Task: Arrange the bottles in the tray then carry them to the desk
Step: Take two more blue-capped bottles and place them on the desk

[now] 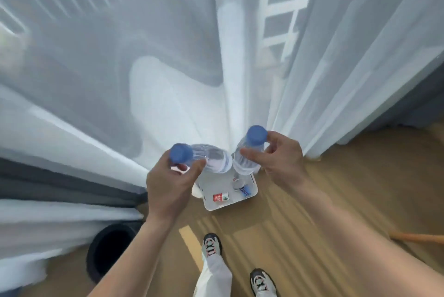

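The left bottle (pixel 212 158) and right bottle (pixel 246 156) hung above the tray (pixel 212 207) on the floor (pixel 307 203), pinched near their caps by my left grip (pixel 168 183) and right grip (pixel 282 162). Such thin holds risked a slip and a bounce off the tray.

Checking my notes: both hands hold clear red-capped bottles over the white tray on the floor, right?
They are blue-capped, not red-capped. In the head view the left hand holds one clear bottle, the right hand the other bottle, over the white tray on the floor.
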Tool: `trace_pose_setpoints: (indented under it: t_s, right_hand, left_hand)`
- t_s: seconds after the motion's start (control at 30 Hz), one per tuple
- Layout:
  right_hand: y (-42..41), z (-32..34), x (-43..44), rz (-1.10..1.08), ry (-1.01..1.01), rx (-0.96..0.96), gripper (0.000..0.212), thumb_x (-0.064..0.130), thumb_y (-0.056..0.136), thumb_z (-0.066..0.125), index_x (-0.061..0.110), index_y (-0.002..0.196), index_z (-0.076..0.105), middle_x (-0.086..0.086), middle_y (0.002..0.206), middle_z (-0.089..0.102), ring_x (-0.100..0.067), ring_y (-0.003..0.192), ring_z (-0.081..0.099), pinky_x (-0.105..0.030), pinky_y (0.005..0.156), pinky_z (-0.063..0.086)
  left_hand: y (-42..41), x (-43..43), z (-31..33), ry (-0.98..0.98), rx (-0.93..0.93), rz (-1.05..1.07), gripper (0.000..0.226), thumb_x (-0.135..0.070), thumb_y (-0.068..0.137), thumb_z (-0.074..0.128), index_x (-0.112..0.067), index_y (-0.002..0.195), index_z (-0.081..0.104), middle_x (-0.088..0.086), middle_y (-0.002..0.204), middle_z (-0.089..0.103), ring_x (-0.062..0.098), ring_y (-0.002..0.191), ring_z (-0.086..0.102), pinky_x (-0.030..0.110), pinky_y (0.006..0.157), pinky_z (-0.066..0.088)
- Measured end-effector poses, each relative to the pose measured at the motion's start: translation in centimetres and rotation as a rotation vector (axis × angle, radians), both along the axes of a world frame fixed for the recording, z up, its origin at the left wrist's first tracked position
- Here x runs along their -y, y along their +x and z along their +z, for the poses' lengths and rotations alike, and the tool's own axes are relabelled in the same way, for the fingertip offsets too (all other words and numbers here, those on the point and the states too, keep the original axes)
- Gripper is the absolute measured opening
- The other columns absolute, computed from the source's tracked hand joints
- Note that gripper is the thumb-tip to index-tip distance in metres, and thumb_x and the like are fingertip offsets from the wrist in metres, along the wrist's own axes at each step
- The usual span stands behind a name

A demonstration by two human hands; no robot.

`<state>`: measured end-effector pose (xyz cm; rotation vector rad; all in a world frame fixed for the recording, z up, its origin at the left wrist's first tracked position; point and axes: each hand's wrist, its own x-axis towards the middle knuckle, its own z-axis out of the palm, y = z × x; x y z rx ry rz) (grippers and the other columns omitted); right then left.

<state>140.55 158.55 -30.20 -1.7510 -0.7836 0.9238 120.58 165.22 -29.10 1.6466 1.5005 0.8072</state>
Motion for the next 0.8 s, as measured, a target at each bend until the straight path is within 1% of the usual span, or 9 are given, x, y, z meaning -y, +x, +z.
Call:
trace_pose_setpoints:
  t_s: [0.1,0.17,0.23,0.3,0.4,0.5,0.57,0.63,0.8]
  right_hand:
    - [-2.9,7.9,1.1,0.169,0.168,0.064,0.021,0.054,0.06,0.074,0.048,0.079,0.068,0.013,0.041,0.037,-0.004,0.043,0.034,-0.01,0.045,0.026]
    - [-5.9,12.4,2.0,0.283,0.265,0.087,0.022,0.059,0.06,0.07,0.048,0.078,0.067,0.013,0.05,0.05,-0.006,0.052,0.04,-0.019,0.052,0.034]
    - [-9.4,16.5,2.6,0.374,0.348,0.044,0.029,0.058,0.059,0.072,0.042,0.082,0.066,0.01,0.079,0.069,-0.011,0.072,0.058,-0.027,0.067,0.046]
    - [-13.9,20.5,3.4,0.51,0.415,-0.004,0.032,0.058,0.062,0.073,0.036,0.083,0.064,0.012,0.091,0.071,-0.004,0.086,0.063,-0.024,0.074,0.046]
    - [-21.8,26.2,5.9,0.736,0.522,-0.133,0.031,0.056,0.061,0.068,0.035,0.084,0.067,0.015,0.087,0.074,-0.005,0.086,0.069,-0.028,0.076,0.052]
    - [-30.7,30.8,10.0,0.963,0.587,-0.264,0.034,0.051,0.061,0.069,0.028,0.086,0.072,0.004,0.085,0.075,-0.018,0.085,0.071,-0.053,0.081,0.055]
    - [-37.1,33.2,13.6,1.118,0.599,-0.321,0.038,0.051,0.062,0.069,0.023,0.087,0.073,-0.002,0.082,0.075,-0.023,0.082,0.07,-0.063,0.079,0.052]
    - [-43.8,34.8,18.1,1.26,0.599,-0.373,0.041,0.054,0.06,0.07,0.023,0.086,0.074,-0.003,0.08,0.074,-0.023,0.081,0.069,-0.064,0.081,0.051]
    - [-60.1,36.3,33.3,1.561,0.599,-0.458,0.032,0.052,0.074,0.068,0.024,0.089,0.075,0.002,0.08,0.075,-0.015,0.081,0.07,-0.065,0.072,0.053]
  left_hand:
    - [-3.1,4.3,7.0,0.102,0.086,0.172,0.021,-0.041,0.066,0.078,-0.032,0.07,0.059,-0.006,0.06,0.052,0.004,0.05,0.048,0.013,0.051,0.037]
    - [-5.7,7.4,11.1,0.179,0.138,0.27,0.024,-0.044,0.068,0.077,-0.027,0.072,0.061,-0.005,0.061,0.046,0.005,0.05,0.042,0.013,0.05,0.034]
    - [-9.0,10.4,15.1,0.282,0.137,0.349,0.04,-0.052,0.066,0.073,-0.017,0.082,0.064,-0.003,0.064,0.043,0.008,0.054,0.039,0.012,0.052,0.033]
    - [-12.9,13.5,19.0,0.382,0.09,0.407,0.047,-0.056,0.066,0.067,-0.013,0.085,0.064,-0.007,0.064,0.042,0.007,0.055,0.04,0.007,0.053,0.033]
    - [-19.8,18.6,24.5,0.495,0.069,0.534,0.037,-0.059,0.067,0.07,-0.024,0.069,0.06,-0.008,0.061,0.04,0.002,0.054,0.041,0.009,0.054,0.033]
    - [-27.8,25.5,29.4,0.552,0.081,0.664,0.05,-0.063,0.064,0.062,-0.016,0.079,0.065,0.0,0.064,0.044,0.006,0.06,0.04,0.023,0.063,0.034]
    - [-33.2,31.2,32.1,0.575,0.086,0.722,0.041,-0.063,0.065,0.062,-0.029,0.085,0.071,0.002,0.075,0.052,0.013,0.071,0.047,0.032,0.071,0.036]
    - [-38.4,37.8,34.2,0.59,0.054,0.811,0.034,-0.062,0.064,0.063,-0.038,0.087,0.073,0.004,0.08,0.055,0.014,0.076,0.05,0.033,0.075,0.037]
    - [-50.1,56.6,38.4,0.536,-0.179,1.013,0.034,-0.057,0.067,0.062,-0.028,0.084,0.072,0.01,0.073,0.055,0.014,0.071,0.048,0.032,0.07,0.036]
